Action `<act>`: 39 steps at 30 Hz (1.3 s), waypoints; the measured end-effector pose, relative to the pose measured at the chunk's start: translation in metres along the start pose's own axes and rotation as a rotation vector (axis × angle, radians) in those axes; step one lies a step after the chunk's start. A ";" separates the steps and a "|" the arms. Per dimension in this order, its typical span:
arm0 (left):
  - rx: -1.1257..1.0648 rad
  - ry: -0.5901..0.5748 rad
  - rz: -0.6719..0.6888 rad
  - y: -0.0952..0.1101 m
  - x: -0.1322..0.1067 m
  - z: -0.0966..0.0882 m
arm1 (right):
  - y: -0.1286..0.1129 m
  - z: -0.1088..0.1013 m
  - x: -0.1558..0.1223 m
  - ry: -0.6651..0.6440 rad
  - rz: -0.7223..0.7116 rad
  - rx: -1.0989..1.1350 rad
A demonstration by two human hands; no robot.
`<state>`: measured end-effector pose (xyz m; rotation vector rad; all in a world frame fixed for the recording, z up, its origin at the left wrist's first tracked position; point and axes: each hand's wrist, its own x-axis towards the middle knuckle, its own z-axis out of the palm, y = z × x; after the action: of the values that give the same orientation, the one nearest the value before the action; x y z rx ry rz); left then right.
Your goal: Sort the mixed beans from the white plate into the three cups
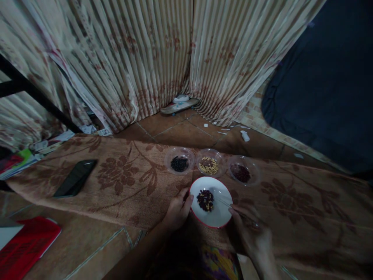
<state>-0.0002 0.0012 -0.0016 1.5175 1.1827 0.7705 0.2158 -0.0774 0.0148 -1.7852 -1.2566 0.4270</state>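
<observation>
A white plate with a red rim is tilted a little towards me at the front of the cloth. On its left side lies a pile of mixed dark red, black and yellow beans. My left hand pinches the left edge of the plate, thumb on the rim. In my right hand, at the plate's right edge, is a thin metal utensil reaching over the plate; its exact kind is unclear. Behind the plate stand three clear plastic bowls: one with black beans, one with yellow beans, one with dark red beans.
A brown floral cloth covers the long low surface. A black phone lies at its left, near papers. A red bag is at lower left. Beyond are striped curtains, a skateboard and scraps on the tiled floor.
</observation>
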 end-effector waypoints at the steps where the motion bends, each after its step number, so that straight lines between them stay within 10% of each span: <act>1: -0.003 0.001 0.003 0.000 0.000 0.000 | 0.000 0.002 0.000 0.020 -0.024 -0.018; 39: 0.011 0.018 -0.037 -0.003 0.000 0.002 | -0.009 0.033 0.001 0.216 -0.252 -0.179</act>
<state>0.0001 0.0005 -0.0053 1.4965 1.2268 0.7560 0.1880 -0.0602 0.0044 -1.7368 -1.3751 -0.0220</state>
